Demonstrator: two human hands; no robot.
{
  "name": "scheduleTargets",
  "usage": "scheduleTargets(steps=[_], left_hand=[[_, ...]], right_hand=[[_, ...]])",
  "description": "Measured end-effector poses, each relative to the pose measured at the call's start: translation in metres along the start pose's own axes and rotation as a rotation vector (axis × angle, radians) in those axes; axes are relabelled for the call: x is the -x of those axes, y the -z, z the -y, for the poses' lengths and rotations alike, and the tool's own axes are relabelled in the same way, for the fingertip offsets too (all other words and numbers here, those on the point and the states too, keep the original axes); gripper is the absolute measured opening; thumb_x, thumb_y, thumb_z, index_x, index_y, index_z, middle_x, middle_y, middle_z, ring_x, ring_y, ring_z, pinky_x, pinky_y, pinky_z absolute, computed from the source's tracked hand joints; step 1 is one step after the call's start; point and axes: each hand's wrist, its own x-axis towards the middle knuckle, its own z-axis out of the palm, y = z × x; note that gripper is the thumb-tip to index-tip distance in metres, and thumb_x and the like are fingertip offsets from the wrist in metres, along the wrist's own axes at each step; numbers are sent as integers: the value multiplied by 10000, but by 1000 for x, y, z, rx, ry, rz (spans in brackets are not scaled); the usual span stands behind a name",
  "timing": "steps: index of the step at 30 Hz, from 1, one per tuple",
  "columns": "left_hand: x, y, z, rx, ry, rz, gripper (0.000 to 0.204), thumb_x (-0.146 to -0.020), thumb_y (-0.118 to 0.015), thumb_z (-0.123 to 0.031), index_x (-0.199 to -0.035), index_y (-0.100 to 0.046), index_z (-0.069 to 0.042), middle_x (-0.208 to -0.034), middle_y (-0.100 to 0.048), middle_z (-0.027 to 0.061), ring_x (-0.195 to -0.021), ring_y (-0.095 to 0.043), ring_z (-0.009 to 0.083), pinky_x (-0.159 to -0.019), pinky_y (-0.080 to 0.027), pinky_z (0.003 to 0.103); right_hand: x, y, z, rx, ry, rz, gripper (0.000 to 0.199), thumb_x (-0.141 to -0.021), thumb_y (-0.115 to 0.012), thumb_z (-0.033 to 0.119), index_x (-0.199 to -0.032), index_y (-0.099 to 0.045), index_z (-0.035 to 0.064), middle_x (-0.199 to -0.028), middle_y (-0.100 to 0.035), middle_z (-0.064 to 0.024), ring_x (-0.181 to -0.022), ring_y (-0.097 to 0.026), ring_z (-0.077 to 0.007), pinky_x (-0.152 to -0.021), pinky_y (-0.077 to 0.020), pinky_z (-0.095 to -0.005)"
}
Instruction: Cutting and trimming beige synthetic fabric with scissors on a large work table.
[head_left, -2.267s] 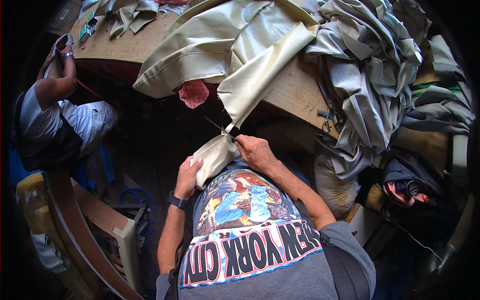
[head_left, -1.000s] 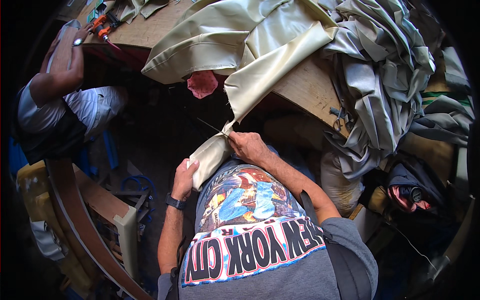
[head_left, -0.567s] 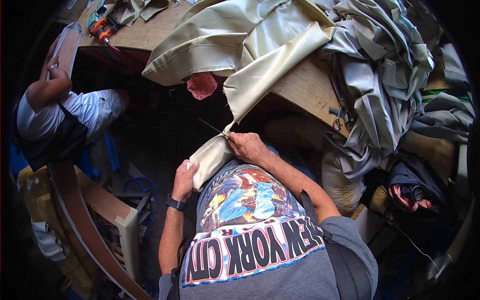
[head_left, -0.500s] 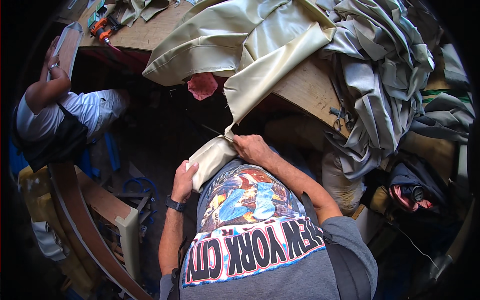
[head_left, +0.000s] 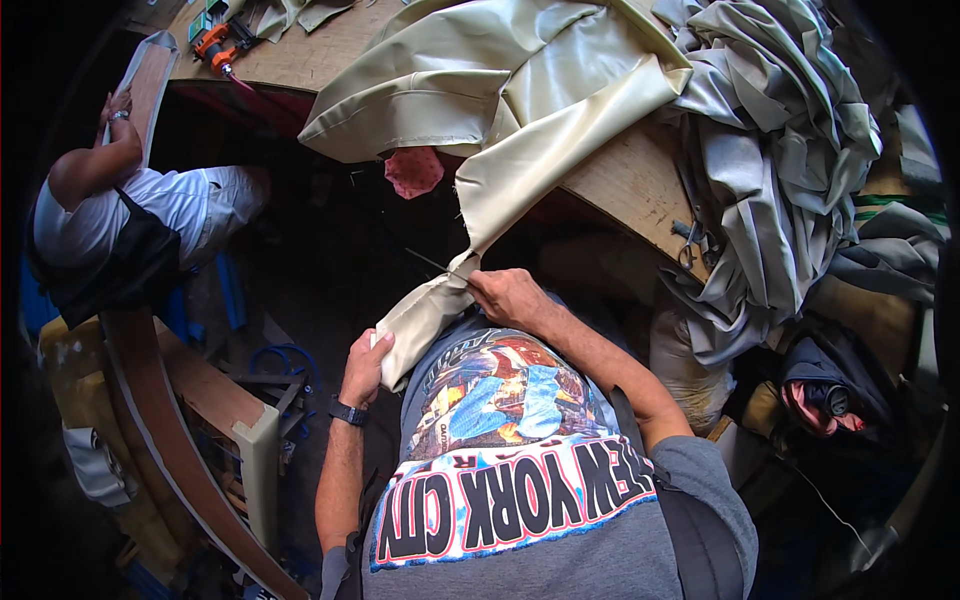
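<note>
A large sheet of cream leather-like upholstery material (head_left: 545,140) hangs off the table and narrows to a twisted neck before me. Its near end is a cream padded-looking piece (head_left: 415,325) resting against my lap. My left hand (head_left: 364,365) grips this piece's lower left end, thumb on top and fingers partly hidden beneath. At the narrow neck, my right hand (head_left: 508,298) is closed around one end of a slim dark metal rod-like tool (head_left: 432,264). The tool crosses the material and points away to the left; its handle is hidden in my fingers.
The wooden table (head_left: 625,195) carries heaped grey material (head_left: 750,170) on the right, scissors (head_left: 690,245) at its edge, and an orange power tool (head_left: 212,45) far left. A person (head_left: 150,200) holds a long board (head_left: 150,90). A curved wooden frame (head_left: 165,430) stands at left.
More of the slim tool now shows, lying over the material instead of partly behind it. The whole view has shifted slightly. Both hands keep their grips.
</note>
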Motion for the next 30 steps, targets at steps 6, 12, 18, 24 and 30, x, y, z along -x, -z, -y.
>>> scheduleTargets(steps=[6,12,18,24,30], left_hand=[[6,0,8,-10,20,2,280,-1023,-651,-240,-1144,-617,10,-1031,-701,61,-896,-637,110,-839,-516,290],[9,11,20,-26,4,-44,268,-1013,-657,-229,-1114,-623,17,-1005,-700,61,-877,-634,115,-822,-516,295],[11,56,32,-111,-39,-232,235,-1006,-642,-185,-1099,-632,31,-1014,-701,84,-899,-629,143,-833,-513,319],[20,0,-43,-460,-366,8,159,-950,-685,-110,-1007,-647,34,-874,-664,50,-845,-578,118,-789,-495,302],[36,-102,-156,-387,-469,410,160,-918,-759,-50,-1035,-672,17,-860,-680,-6,-779,-587,59,-716,-506,238]], right_hand=[[-7,-21,2,40,43,58,153,-937,-639,154,-903,-577,18,-693,-661,-196,-686,-695,-391,-625,-555,-497],[0,-34,-4,117,38,81,140,-939,-627,154,-896,-601,24,-701,-671,-180,-688,-694,-381,-619,-558,-488],[43,-14,-44,288,-192,300,125,-893,-637,149,-892,-647,24,-747,-686,-191,-744,-700,-401,-644,-559,-496],[14,23,10,-331,-174,99,442,-882,-744,264,-1285,-658,105,-983,-732,-185,-894,-723,-341,-785,-569,-436],[4,44,40,-689,-168,241,506,-783,-825,210,-1205,-677,-29,-924,-743,-107,-903,-671,-135,-781,-548,-347]])
